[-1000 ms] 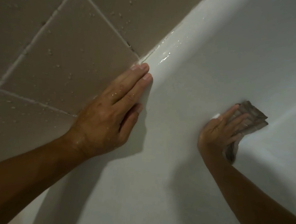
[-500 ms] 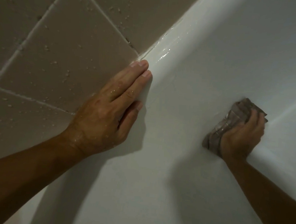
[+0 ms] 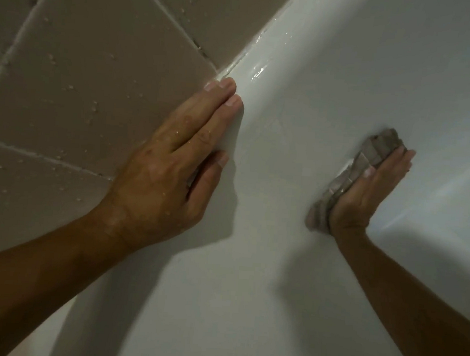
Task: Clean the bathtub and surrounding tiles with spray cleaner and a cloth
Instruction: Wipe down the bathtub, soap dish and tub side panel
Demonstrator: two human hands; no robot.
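A person wipes the bathtub (image 3: 291,265) wall, right hand (image 3: 372,193) pressing a bunched cloth (image 3: 339,182) flat-fingered below the rim, left hand (image 3: 174,157) splayed flat on the rim. Droplet-speckled tiles (image 3: 83,70) likely come next.

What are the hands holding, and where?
The right hand presses a grey cloth against the bathtub, fingers across its middle. The left hand holds nothing.
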